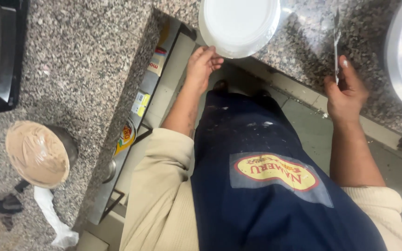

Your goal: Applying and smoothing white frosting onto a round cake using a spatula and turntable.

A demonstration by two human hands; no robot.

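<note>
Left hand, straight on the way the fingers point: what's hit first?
Likely the white plate: the left hand already has its fingers at the near rim, which overhangs the granite counter. Contact unclear.

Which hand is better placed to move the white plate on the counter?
The left hand: its fingers already touch the white plate at its rim. The right hand is busy holding a knife.
</note>
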